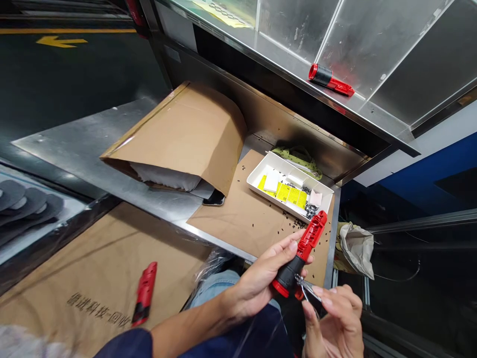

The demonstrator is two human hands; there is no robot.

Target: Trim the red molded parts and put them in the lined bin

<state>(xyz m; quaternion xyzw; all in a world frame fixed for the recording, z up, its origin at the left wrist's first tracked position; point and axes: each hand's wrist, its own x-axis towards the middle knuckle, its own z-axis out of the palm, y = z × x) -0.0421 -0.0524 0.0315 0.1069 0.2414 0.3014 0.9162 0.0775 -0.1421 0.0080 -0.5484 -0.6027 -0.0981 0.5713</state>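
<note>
My left hand (261, 276) is closed round a red and black tool handle (303, 251), holding it tilted with its red end up toward the white tray (257, 175). My right hand (335, 318) pinches a thin metal tool, like tweezers (308, 291), whose tip touches the black lower end of the handle. Both hands are just in front of the steel bench edge, above my lap.
The tray holds yellow labels, white pieces and small black screws; more screws lie scattered on the cardboard sheet (242, 219). A folded cardboard piece (186, 134) lies on the bench. A second red handle (330, 79) rests on the upper shelf, a third (144, 293) on lower cardboard.
</note>
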